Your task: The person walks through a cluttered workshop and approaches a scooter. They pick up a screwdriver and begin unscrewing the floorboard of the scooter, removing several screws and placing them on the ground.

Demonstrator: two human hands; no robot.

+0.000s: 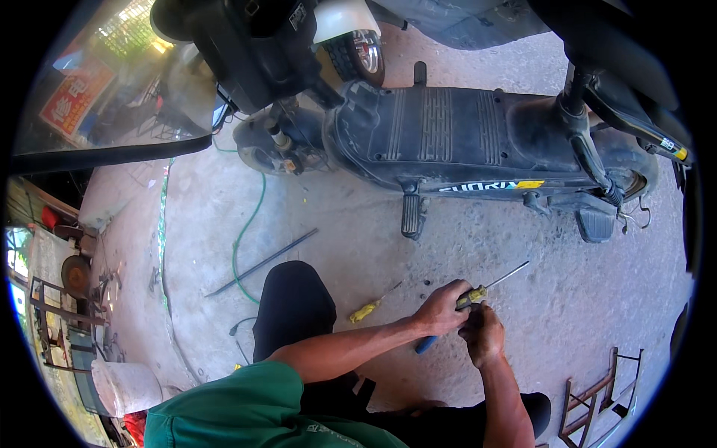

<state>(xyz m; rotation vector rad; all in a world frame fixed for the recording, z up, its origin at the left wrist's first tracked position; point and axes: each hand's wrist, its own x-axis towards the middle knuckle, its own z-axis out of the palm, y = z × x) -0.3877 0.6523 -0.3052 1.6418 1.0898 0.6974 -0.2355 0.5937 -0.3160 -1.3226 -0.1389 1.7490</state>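
A screwdriver (506,276) with a yellow-and-dark handle points up and to the right, its metal shaft bare. My left hand (441,309) is closed around the handle. Just below it, my right hand (484,337) is closed too, its fingertips close against the handle's underside; what it holds is hidden. A blue handle (426,344) shows beneath my left wrist; I cannot tell whether it is held or lies on the ground. To the left of my hands, a second screwdriver (365,311) with a yellow handle lies on the concrete.
An electric scooter (441,134) with a dark footboard spans the far side, its footpeg (411,216) toward me. A dark rod (261,263) and a green cord (237,250) lie left. A rusty metal frame (594,403) is at lower right, a white bucket (125,384) at lower left.
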